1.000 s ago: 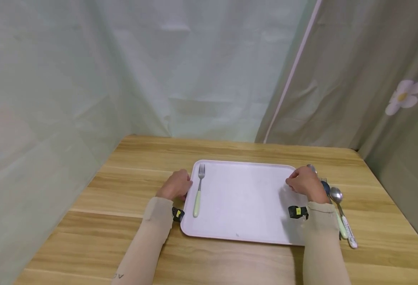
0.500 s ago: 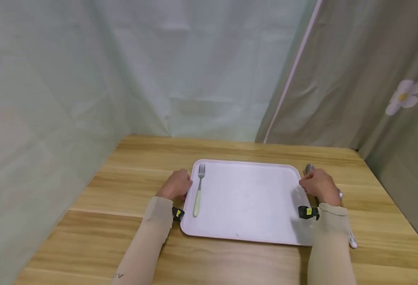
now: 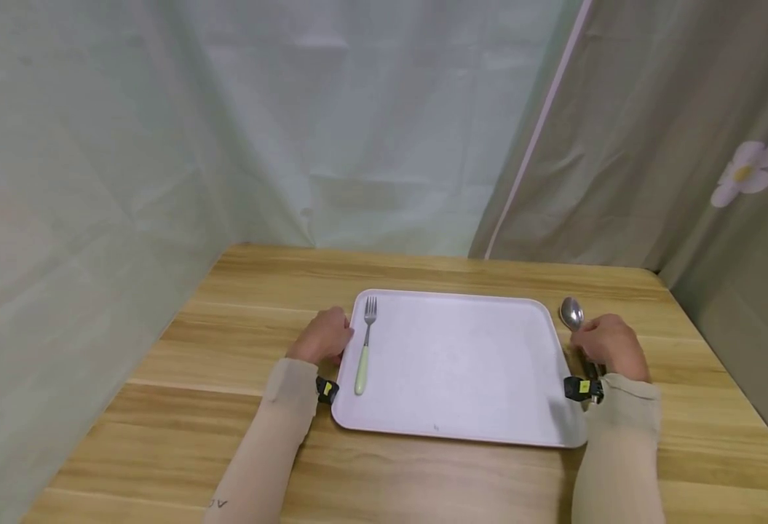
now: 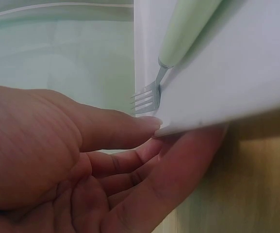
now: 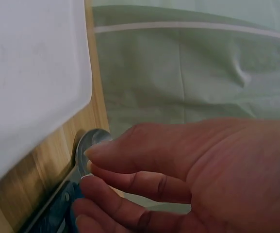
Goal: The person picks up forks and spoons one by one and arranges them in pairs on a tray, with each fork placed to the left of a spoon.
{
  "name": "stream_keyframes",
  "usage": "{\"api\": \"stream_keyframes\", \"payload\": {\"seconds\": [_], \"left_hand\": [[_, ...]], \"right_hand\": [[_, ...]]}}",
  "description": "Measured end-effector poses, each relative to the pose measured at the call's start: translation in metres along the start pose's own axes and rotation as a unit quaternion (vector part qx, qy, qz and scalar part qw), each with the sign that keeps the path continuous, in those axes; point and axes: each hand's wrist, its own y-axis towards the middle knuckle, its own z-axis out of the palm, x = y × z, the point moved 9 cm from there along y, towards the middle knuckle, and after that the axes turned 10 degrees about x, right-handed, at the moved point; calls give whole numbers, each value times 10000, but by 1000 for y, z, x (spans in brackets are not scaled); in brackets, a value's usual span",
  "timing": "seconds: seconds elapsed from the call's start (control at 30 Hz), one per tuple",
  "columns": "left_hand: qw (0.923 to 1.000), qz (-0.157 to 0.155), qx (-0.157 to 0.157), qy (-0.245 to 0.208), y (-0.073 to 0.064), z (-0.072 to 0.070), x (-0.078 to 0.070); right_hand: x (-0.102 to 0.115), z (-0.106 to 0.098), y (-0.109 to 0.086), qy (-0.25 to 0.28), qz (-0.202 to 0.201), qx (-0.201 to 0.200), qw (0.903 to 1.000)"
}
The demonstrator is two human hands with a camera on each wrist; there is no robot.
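My left hand (image 3: 323,337) grips the left rim of a white tray (image 3: 462,364). In the left wrist view its thumb lies over the rim and its fingers are beneath. A fork (image 3: 363,364) with a pale green handle lies along the tray's left side. My right hand (image 3: 613,343) is just right of the tray, over a metal spoon (image 3: 571,313). In the right wrist view, thumb and loosely bent fingers overlap the spoon's bowl and neck; a dark blue handle (image 5: 57,208) runs down from it. The hand hides the other cutlery.
The tray rests on a wooden table (image 3: 194,429). Pale green curtains (image 3: 384,131) hang behind and to the left. A darker curtain with a flower print (image 3: 744,175) is at the right.
My right hand has moved right from over the tray's right edge to the spoon, uncovering the spoon's bowl. My left hand, the tray and the fork have stayed put.
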Motion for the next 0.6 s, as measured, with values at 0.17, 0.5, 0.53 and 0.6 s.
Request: {"api": "stream_keyframes", "payload": {"seconds": [0.17, 0.5, 0.53, 0.6], "left_hand": [[10000, -43, 23, 32, 2, 1, 2], [10000, 1, 29, 27, 2, 1, 1], [10000, -17, 21, 9, 2, 1, 1], [10000, -12, 12, 43, 2, 0, 1]], "right_hand": [[-12, 0, -3, 246, 371, 41, 9990], [-30, -5, -4, 404, 835, -170, 9955], [-31, -7, -4, 335, 852, -231, 9955], [-33, -8, -5, 340, 907, -296, 9949]]}}
